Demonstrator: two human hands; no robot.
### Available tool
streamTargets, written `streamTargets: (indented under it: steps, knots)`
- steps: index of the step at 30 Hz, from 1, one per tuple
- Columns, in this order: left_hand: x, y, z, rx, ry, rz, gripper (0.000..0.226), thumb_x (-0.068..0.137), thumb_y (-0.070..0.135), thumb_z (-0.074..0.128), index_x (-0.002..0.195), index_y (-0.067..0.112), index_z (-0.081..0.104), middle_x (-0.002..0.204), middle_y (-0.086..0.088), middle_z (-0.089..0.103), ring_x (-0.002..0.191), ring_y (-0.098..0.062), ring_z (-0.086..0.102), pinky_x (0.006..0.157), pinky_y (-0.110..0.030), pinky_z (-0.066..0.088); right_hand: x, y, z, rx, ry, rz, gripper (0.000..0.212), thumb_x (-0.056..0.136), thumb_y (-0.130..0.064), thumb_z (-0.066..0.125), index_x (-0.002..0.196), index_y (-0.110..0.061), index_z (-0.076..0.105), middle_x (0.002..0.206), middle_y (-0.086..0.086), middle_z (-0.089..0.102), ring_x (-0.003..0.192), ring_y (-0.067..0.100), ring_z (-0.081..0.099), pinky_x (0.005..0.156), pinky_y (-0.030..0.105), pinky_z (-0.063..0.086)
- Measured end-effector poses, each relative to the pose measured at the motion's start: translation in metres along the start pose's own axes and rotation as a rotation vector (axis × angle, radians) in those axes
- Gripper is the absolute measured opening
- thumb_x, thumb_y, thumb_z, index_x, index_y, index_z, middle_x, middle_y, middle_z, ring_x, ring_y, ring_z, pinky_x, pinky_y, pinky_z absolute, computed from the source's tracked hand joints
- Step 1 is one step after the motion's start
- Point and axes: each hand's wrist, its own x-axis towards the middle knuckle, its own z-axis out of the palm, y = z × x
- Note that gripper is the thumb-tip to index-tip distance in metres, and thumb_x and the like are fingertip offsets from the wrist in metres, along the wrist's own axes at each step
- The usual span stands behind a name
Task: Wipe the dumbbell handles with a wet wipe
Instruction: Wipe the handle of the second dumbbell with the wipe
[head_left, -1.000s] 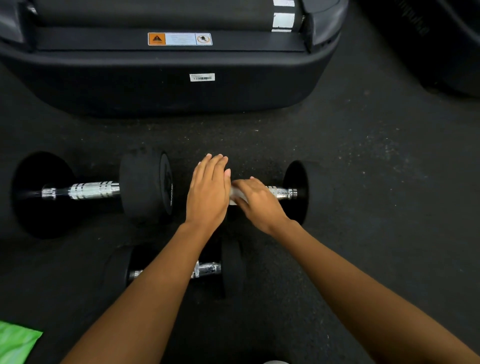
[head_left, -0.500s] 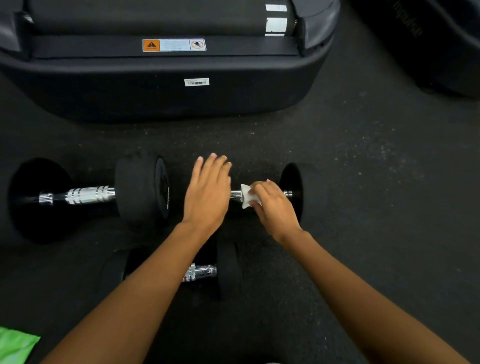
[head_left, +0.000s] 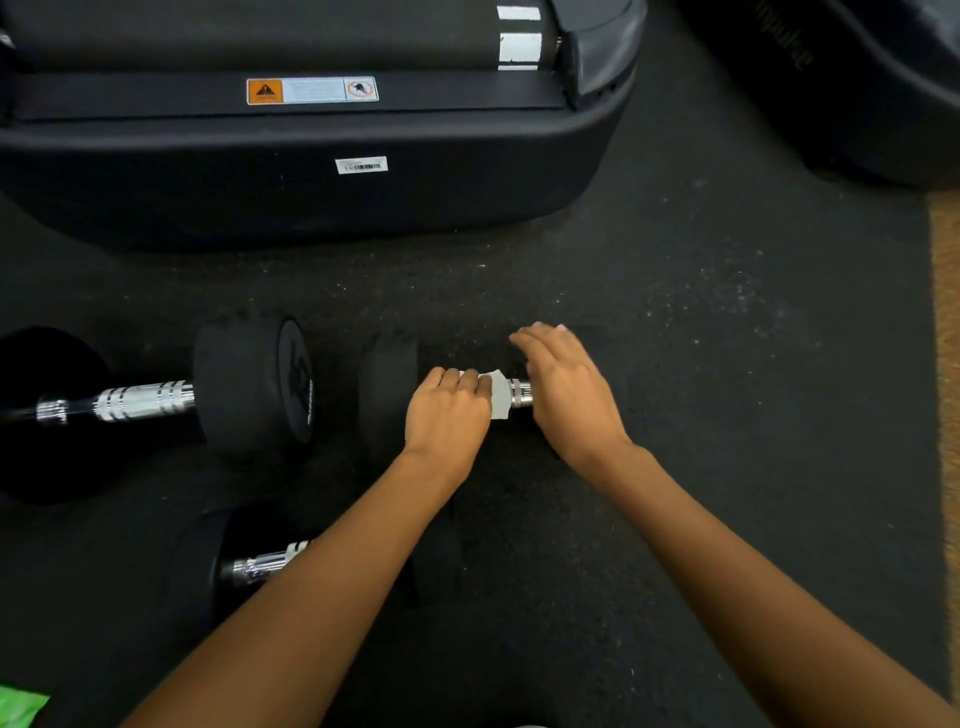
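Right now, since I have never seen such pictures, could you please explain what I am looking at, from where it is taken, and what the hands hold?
No machine works here. A person wears a camera on the head; it looks forward and down, so you see their own two arms. On the dark rubber floor lie three black dumbbells: the left dumbbell, the near dumbbell and the middle dumbbell. The left hand curls its fingers round a white wet wipe on the middle one's steel handle. The right hand is spread, fingers relaxed, over the same dumbbell, right of the wipe. Behind stands the black base of an exercise machine, probably a treadmill. A green packet shows in the lower left corner.
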Motion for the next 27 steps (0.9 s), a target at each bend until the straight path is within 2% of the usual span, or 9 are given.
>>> streamTargets:
  steps: [4, 7, 10, 13, 15, 17, 22, 25, 27]
  knots:
    - [0.005, 0.009, 0.003, -0.048, -0.033, -0.053, 0.063, 0.09, 0.01, 0.052, 0.143, 0.001, 0.018, 0.147, -0.016, 0.029, 0.136, -0.029, 0.026, 0.111, -0.036, 0.023, 0.006, 0.025, -0.014, -0.025, 0.058, 0.069, 0.034, 0.095, -0.007, 0.046, 0.128, -0.001, 0.051, 0.134, 0.014, 0.051, 0.133, 0.027, 0.038, 0.114, 0.032, 0.014]
    - [0.004, 0.014, 0.01, -0.1, -0.021, -0.075, 0.061, 0.093, 0.008, 0.044, 0.145, 0.001, 0.011, 0.151, -0.018, 0.02, 0.14, -0.03, 0.016, 0.113, -0.037, 0.016, 0.01, 0.042, -0.008, -0.026, -0.03, 0.131, 0.039, 0.1, -0.022, 0.036, 0.134, -0.006, 0.046, 0.142, 0.009, 0.044, 0.139, 0.023, 0.027, 0.115, 0.032, 0.01]
    - [0.002, 0.013, 0.016, -0.185, 0.03, -0.087, 0.062, 0.092, 0.004, 0.044, 0.145, 0.004, 0.012, 0.151, -0.014, 0.021, 0.14, -0.027, 0.016, 0.116, -0.035, 0.011, 0.008, 0.047, 0.001, 0.026, -0.04, 0.19, 0.044, 0.099, -0.029, 0.028, 0.13, -0.007, 0.051, 0.136, 0.008, 0.051, 0.136, 0.023, 0.032, 0.114, 0.034, 0.016]
    - [-0.001, 0.01, 0.026, -0.293, 0.107, -0.102, 0.061, 0.087, -0.002, 0.05, 0.142, 0.004, 0.025, 0.148, -0.013, 0.031, 0.138, -0.026, 0.025, 0.116, -0.035, 0.015, 0.007, 0.045, 0.005, 0.046, 0.016, 0.228, 0.047, 0.097, -0.03, 0.025, 0.124, -0.007, 0.057, 0.127, 0.008, 0.059, 0.129, 0.025, 0.043, 0.111, 0.035, 0.023]
    - [0.001, 0.01, 0.033, -0.36, 0.168, -0.112, 0.057, 0.078, -0.01, 0.06, 0.132, 0.0, 0.044, 0.136, -0.017, 0.048, 0.128, -0.031, 0.042, 0.111, -0.04, 0.029, 0.008, 0.045, 0.005, 0.043, 0.028, 0.233, 0.052, 0.097, -0.033, 0.021, 0.122, -0.007, 0.059, 0.125, 0.008, 0.061, 0.126, 0.025, 0.046, 0.11, 0.036, 0.026]
    - [0.005, 0.009, 0.039, -0.429, 0.274, -0.131, 0.049, 0.07, -0.013, 0.069, 0.116, -0.003, 0.059, 0.117, -0.02, 0.062, 0.112, -0.033, 0.057, 0.099, -0.043, 0.044, 0.007, 0.044, 0.006, 0.043, 0.035, 0.232, 0.055, 0.095, -0.035, 0.019, 0.121, -0.007, 0.059, 0.124, 0.008, 0.061, 0.125, 0.026, 0.048, 0.11, 0.036, 0.028]
    - [0.018, 0.016, 0.026, -0.547, 0.337, -0.041, 0.025, 0.074, -0.008, 0.068, 0.097, -0.001, 0.066, 0.088, -0.015, 0.069, 0.087, -0.031, 0.066, 0.082, -0.041, 0.054, 0.005, 0.043, 0.006, 0.044, 0.057, 0.243, 0.054, 0.095, -0.034, 0.02, 0.121, -0.008, 0.059, 0.124, 0.007, 0.062, 0.123, 0.024, 0.049, 0.109, 0.035, 0.029]
    - [0.025, 0.025, 0.029, -0.493, 0.303, -0.009, 0.03, 0.069, -0.005, 0.074, 0.098, 0.002, 0.067, 0.091, -0.013, 0.07, 0.089, -0.029, 0.067, 0.082, -0.039, 0.053, 0.004, 0.043, 0.006, 0.048, 0.053, 0.242, 0.054, 0.095, -0.034, 0.02, 0.122, -0.009, 0.059, 0.125, 0.007, 0.061, 0.123, 0.024, 0.049, 0.108, 0.034, 0.029]
    - [0.024, 0.027, 0.035, -0.402, 0.262, 0.022, 0.043, 0.068, 0.001, 0.078, 0.109, 0.006, 0.065, 0.104, -0.011, 0.069, 0.101, -0.028, 0.064, 0.088, -0.039, 0.05, 0.004, 0.043, 0.006, 0.05, 0.053, 0.24, 0.054, 0.095, -0.034, 0.02, 0.123, -0.009, 0.059, 0.125, 0.007, 0.061, 0.124, 0.023, 0.049, 0.108, 0.034, 0.029]
